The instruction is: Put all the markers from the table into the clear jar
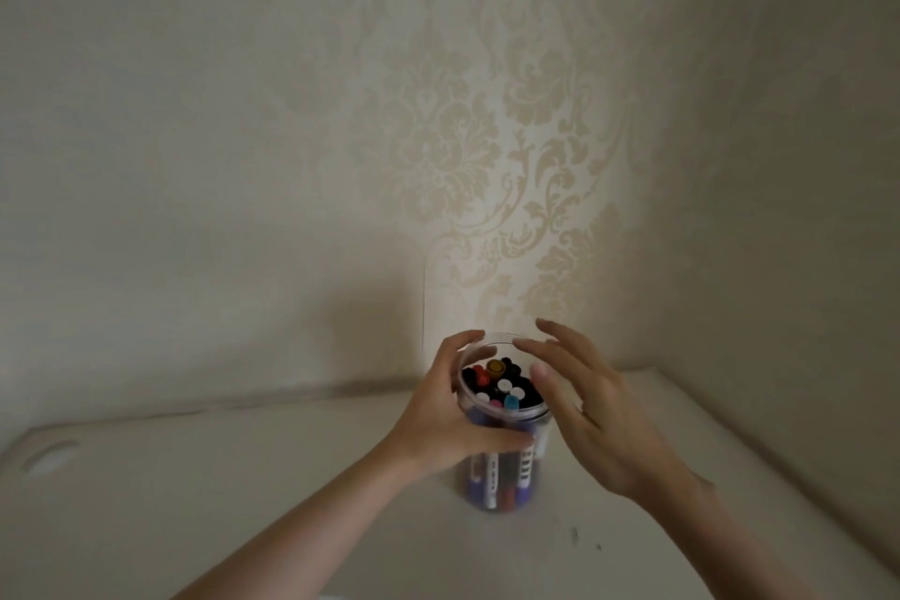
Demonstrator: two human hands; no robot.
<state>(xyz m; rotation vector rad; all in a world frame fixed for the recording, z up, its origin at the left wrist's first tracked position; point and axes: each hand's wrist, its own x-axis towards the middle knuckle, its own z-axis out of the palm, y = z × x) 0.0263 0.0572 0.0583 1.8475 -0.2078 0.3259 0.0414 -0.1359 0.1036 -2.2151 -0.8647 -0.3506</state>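
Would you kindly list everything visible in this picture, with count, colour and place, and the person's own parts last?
jar: one, clear, upright on the table, centre, no lid on.
markers: many, exact count unclear; caps black, white, red, yellow-brown, blue, pink; standing inside the jar.
table: one, white, lower part of the view; a few small dark specks at the right of the jar.
wall: cream, floral pattern, behind the table.
left hand: one, wrapped round the jar's left side, fingers at the rim.
right hand: one, fingers spread, at the jar's right side by the rim; contact unclear.
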